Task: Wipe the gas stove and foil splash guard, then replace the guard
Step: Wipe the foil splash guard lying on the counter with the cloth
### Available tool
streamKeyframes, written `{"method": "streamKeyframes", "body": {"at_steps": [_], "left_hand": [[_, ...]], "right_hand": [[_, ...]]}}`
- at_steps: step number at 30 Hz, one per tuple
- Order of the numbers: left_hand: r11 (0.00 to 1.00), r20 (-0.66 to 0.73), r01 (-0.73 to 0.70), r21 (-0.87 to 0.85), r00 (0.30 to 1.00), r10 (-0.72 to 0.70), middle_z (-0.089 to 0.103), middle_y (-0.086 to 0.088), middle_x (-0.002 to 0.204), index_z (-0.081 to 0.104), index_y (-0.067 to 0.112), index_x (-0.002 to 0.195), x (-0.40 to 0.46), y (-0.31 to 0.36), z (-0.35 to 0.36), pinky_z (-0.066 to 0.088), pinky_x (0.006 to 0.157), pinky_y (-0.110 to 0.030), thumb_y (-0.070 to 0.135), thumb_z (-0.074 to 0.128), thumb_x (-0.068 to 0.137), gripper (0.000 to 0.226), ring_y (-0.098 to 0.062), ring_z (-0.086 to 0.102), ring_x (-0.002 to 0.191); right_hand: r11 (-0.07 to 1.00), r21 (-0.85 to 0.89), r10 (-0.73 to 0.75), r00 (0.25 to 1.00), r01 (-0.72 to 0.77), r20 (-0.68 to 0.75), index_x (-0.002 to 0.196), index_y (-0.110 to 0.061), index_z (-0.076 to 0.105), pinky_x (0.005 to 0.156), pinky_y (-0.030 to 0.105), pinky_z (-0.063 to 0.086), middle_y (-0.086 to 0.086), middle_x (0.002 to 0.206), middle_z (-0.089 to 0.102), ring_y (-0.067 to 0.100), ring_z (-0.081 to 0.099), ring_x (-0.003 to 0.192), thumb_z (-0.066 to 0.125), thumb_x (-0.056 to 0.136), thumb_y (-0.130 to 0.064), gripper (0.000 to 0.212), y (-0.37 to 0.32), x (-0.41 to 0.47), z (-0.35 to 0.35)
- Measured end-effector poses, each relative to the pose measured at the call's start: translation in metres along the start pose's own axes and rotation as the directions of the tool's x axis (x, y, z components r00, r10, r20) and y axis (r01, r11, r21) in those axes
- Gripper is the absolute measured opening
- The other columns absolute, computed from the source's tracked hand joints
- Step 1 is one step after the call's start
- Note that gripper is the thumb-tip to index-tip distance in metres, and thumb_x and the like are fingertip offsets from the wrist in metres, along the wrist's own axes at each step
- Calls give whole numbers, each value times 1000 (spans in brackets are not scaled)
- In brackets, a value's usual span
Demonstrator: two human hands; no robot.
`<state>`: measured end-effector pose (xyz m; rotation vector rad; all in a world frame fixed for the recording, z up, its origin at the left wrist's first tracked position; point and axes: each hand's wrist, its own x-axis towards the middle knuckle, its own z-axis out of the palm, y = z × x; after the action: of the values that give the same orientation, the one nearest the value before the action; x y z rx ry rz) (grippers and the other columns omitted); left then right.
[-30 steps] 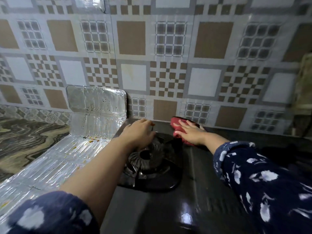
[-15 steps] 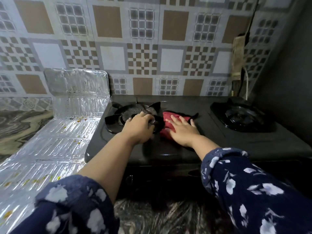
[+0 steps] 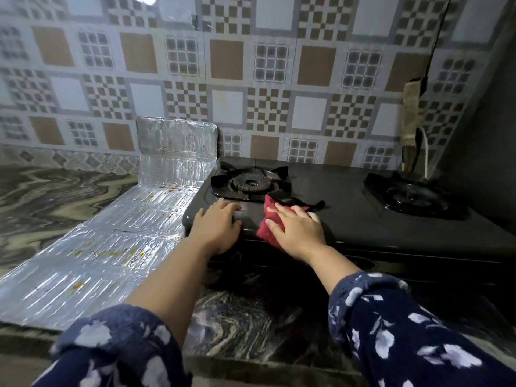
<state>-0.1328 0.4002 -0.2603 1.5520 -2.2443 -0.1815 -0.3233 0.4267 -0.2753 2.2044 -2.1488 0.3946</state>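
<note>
checkered brown-and-white tiles (image 3: 268,88) fill the wall behind, and down on the marbled tabletop (image 3: 240,322) sits the black stove (image 3: 349,219). right hand (image 3: 297,230) is flat on the red cloth (image 3: 266,227), fingers spread and stretched forward, palm pressing the cloth onto the stove's front edge, not curled round it. the cloth pokes out to the left of the hand and beyond the fingertips, with a dark strip of it trailing off to the right. left hand (image 3: 217,227) lies just beside, palm down on the stove's front left corner, fingers loosely open, nothing in its grip. the two hands are near each other but not touching. just behind them is the left burner (image 3: 250,182) with its black pan support, and the cloth's far end reaches the support's near prong. right burner (image 3: 413,195) sits well apart at the far right. left of the stove, the foil guard (image 3: 111,247) lies flat on the tabletop, touching the stove's left side, with its back panel standing upright against the wall. orange-brown specks dot the foil. both sleeves (image 3: 405,331) are dark blue with white flowers, pushed up off the forearms. a cord (image 3: 425,152) hangs in the right corner.
</note>
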Motion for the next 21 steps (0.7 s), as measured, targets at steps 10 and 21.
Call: {"method": "streamKeyframes", "body": {"at_steps": [10, 21], "left_hand": [[972, -27, 228, 61, 974, -226, 31, 0, 151, 35, 21, 141, -124, -38, -9, 18, 116, -51, 32, 48, 93, 52, -21, 32, 139], [872, 5, 484, 72, 874, -485, 31, -4, 151, 32, 21, 142, -205, -127, -39, 20, 115, -51, 30, 47, 93, 52, -24, 32, 139]], "right_hand": [[966, 183, -175, 983, 183, -59, 132, -26, 51, 103, 40, 27, 6, 131, 58, 26, 43, 129, 37, 98, -49, 44, -88, -22, 3], [864, 474, -179, 984, 167, -20, 134, -22, 47, 100, 44, 34, 10, 136, 54, 34, 47, 126, 41, 98, -42, 42, -213, -28, 43]]}}
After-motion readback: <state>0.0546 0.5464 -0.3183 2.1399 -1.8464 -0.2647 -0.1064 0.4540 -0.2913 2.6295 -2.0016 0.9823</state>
